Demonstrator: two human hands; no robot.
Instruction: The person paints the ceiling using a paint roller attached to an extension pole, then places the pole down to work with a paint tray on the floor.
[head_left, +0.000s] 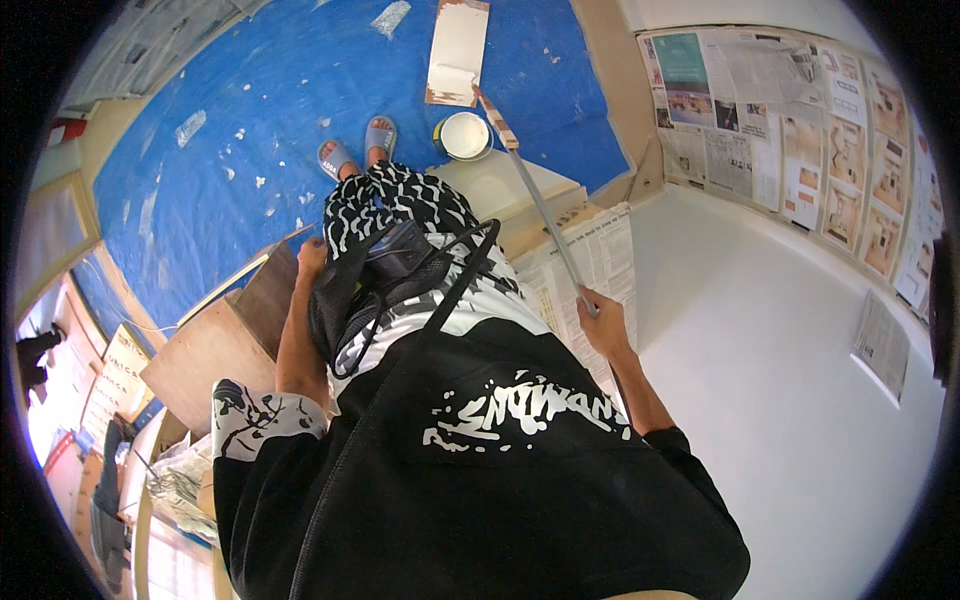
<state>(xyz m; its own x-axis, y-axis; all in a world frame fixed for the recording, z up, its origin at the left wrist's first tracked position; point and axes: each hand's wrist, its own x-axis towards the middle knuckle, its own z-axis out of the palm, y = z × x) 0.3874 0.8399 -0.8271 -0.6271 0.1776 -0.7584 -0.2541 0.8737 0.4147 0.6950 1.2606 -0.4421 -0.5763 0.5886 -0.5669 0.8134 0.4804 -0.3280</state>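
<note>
My right hand (603, 320) is closed around the grey pole of a paint roller (548, 215). The pole runs away from me, with a brownish, paint-marked section toward its far end. That end reaches a long board (458, 40) coated in white paint, with brown showing at its ends; the roller head is hard to tell from the white there. Just nearer stands an open bucket of white paint (465, 136). At my left side, my left hand (312, 257) hangs with fingers curled, close to a brown wooden panel (268, 295); whether it grips anything is hidden.
Blue sheeting (270, 90), spotted with white paint, covers the floor around my sandalled feet (380, 137). Newspaper (590, 260) lies over a ledge beside the pole. More newspaper covers the wall (740, 130) at right, above a smooth white surface (780, 400). Wooden pieces stand at left.
</note>
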